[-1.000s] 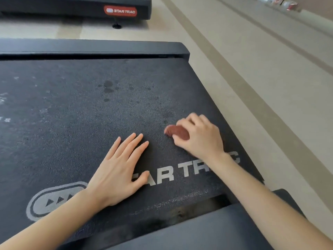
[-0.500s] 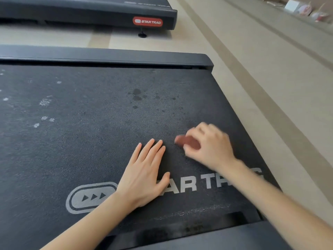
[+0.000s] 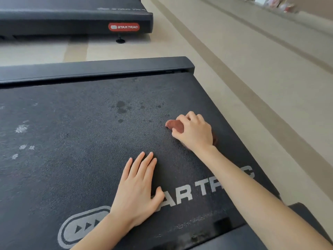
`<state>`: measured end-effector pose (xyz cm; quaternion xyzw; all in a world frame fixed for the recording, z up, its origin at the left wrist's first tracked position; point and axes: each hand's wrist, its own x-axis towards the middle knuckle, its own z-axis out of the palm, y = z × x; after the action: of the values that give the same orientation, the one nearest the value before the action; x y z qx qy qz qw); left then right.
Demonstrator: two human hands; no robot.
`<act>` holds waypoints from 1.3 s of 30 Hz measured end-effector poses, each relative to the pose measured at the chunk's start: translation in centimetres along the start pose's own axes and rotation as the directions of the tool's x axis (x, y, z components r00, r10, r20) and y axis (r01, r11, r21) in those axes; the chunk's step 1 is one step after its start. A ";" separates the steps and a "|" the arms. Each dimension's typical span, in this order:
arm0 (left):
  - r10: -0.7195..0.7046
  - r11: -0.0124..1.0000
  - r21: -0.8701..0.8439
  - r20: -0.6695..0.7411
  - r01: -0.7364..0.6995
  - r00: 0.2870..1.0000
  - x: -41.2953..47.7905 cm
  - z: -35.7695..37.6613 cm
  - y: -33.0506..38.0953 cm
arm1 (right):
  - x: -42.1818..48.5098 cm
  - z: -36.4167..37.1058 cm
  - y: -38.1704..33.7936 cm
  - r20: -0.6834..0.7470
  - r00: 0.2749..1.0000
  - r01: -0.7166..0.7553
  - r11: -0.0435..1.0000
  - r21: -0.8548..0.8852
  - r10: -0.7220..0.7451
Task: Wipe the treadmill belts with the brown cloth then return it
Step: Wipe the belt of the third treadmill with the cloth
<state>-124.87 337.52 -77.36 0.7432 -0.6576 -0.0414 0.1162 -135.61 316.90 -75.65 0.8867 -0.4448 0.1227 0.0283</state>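
Far left, pale scuffs (image 3: 21, 128) sat unwiped on the treadmill belt (image 3: 72, 159). Mid-belt, dark spots (image 3: 121, 106) waited too. The left hand (image 3: 137, 188) stayed flat on the belt, fingers straight and close together, braced by the lettering (image 3: 182, 197). On the right, the right hand (image 3: 194, 132), fingers curled round the bunched brown cloth (image 3: 175, 125), had pushed up the belt away from the lettering, nearer those spots. Wiping was under way, with plenty left, I'd say.

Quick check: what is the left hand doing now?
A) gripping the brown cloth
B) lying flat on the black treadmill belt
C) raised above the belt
B: the left hand lies flat, fingers straight, on the black treadmill belt; the right hand grips the bunched brown cloth.
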 end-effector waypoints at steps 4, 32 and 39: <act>0.003 1.000 0.003 -0.001 -0.003 1.000 0.0 -0.1 0.0 | -2.8 -0.8 -0.4 -0.039 0.999 -0.012 0.999 -0.053 0.010; 0.320 0.915 0.164 0.267 -0.370 0.909 4.7 -16.6 14.6 | -20.4 -23.3 8.8 0.161 0.924 -0.361 0.930 0.064 0.347; 0.366 0.908 0.118 0.247 -0.402 0.898 5.0 -28.0 21.9 | -20.0 -36.9 10.6 0.044 0.926 -0.377 0.924 0.066 0.375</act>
<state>-139.40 333.48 -44.79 0.5963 -0.8014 -0.0444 -0.0133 -162.60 332.04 -45.38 0.7871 -0.6022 0.1286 -0.0349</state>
